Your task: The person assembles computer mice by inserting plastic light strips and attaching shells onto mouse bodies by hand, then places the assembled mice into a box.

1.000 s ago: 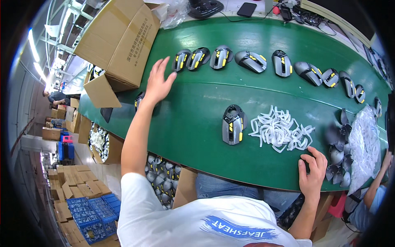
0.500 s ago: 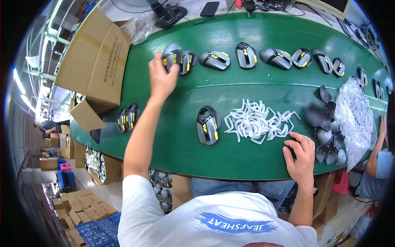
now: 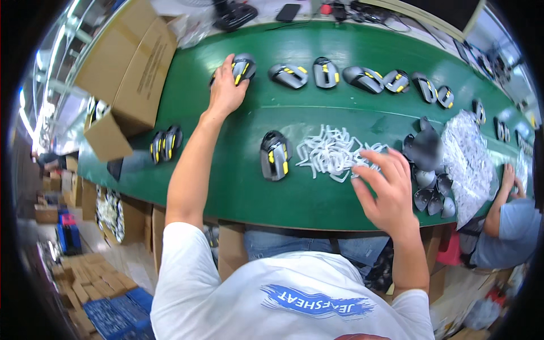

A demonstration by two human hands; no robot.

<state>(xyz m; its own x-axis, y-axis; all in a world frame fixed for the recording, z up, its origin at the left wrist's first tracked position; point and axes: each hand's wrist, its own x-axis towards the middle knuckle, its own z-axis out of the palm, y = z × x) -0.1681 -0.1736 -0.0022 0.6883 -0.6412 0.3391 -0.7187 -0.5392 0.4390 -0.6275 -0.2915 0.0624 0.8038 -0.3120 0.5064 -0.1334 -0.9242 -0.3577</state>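
Observation:
At the far left of the green table, my left hand [image 3: 226,93] has its fingers wrapped round a grey-black computer mouse shell [image 3: 245,65] with yellow side keys. A second shell there is mostly hidden by the fingers. My right hand [image 3: 391,190] hovers over the right edge of a pile of white bent plastic strips [image 3: 328,152], thumb and fingers apart, nothing visible between them. Left of that pile lies a single mouse shell [image 3: 275,157] with its top cover off. Dark curved covers [image 3: 422,148] are heaped just beyond my right hand.
Several mouse shells [image 3: 326,72] form a row along the back. Two more [image 3: 165,144] lie at left by an open cardboard box [image 3: 136,73]. A clear plastic bag [image 3: 467,164] rests at right, near another person's arm [image 3: 498,198]. A fan base and cables line the back.
My right hand has moved left from the table's near right side to over the white strips, its fingers spreading. My left hand stays at the far-left mouse shells. The whole view has shifted slightly.

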